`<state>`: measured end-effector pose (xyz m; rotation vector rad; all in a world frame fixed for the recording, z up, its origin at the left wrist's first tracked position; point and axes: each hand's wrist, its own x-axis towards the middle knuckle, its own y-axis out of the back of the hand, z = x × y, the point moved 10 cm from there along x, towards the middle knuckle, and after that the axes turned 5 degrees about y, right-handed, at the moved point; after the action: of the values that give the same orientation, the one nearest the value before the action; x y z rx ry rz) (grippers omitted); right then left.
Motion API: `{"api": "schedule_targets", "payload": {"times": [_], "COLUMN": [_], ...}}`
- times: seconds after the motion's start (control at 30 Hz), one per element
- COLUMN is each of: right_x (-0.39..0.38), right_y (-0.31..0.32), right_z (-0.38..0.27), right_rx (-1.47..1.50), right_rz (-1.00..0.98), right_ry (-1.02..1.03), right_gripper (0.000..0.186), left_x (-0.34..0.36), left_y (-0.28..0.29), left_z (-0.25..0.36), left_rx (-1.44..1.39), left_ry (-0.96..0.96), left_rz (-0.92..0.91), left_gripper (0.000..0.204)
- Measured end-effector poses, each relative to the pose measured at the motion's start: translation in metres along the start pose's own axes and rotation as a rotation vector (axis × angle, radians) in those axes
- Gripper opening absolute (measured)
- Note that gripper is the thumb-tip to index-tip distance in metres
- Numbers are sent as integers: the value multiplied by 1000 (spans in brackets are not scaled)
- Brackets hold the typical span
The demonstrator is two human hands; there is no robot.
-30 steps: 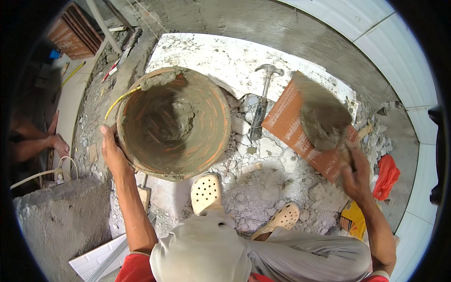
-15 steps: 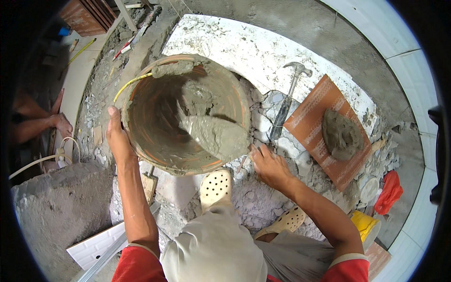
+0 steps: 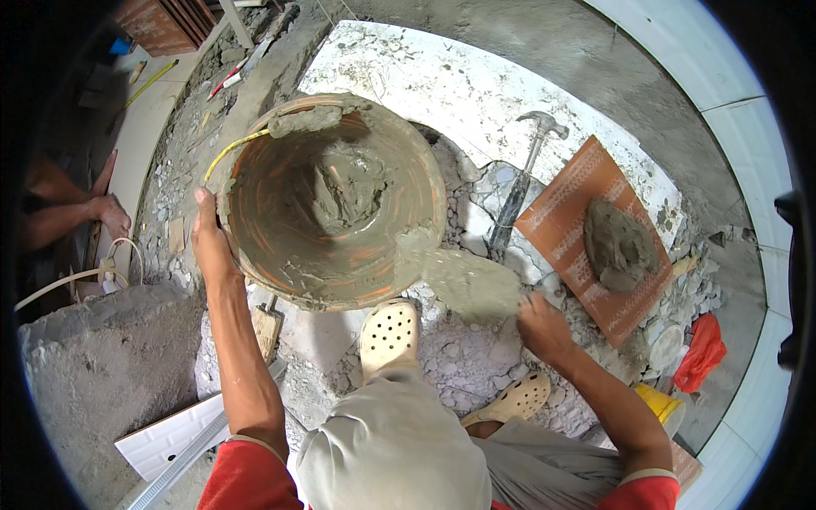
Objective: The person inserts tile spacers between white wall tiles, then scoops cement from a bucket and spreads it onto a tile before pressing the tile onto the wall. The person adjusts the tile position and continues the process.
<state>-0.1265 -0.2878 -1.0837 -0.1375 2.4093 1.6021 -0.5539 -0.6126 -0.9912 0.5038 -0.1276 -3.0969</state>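
Note:
My left hand [image 3: 212, 238] grips the left rim of a mortar-caked orange bucket [image 3: 259, 238] with a yellow handle and wet grey mortar [image 3: 348, 191] inside. My right hand [image 3: 544, 327] holds a trowel [image 3: 467, 285], its mortar-smeared blade slightly blurred at the bucket's right rim. To the right, a brown tile [image 3: 552, 225] lies back side up with a mound of mortar [image 3: 620, 242] on it. A claw hammer [image 3: 518, 191] rests between bucket and tile.
A white board [image 3: 408, 64] lies at the back on broken rubble [image 3: 459, 357]. Another person's bare limbs [image 3: 76, 217] show at left, by cables [image 3: 59, 285] and a concrete block [image 3: 102, 365]. A red plastic bag [image 3: 699, 353] and yellow container [image 3: 659, 405] lie at right.
The trowel moved from over the brown tile leftward into the bucket, then back right to its rim, leaving the mound on the tile. My left hand kept its grip.

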Motion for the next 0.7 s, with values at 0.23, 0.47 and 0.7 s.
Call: {"api": "schedule_targets", "payload": {"times": [0.23, 0.47, 0.7], "right_x": [-24, 72, 12], "right_y": [113, 75, 55], "right_z": [-11, -68, -28], "right_rx": [136, 1168, 949], "right_rz": [190, -255, -519], "right_ry": [147, -269, -417], "right_gripper": [34, 34, 55], "left_x": [-11, -31, -32], "left_y": [-10, -31, -28], "left_z": [15, 33, 23], "left_rx": [39, 16, -68], "left_ry": [-126, -166, -152], "left_rz": [-59, -45, -55], "left_gripper": [62, 60, 54]}}
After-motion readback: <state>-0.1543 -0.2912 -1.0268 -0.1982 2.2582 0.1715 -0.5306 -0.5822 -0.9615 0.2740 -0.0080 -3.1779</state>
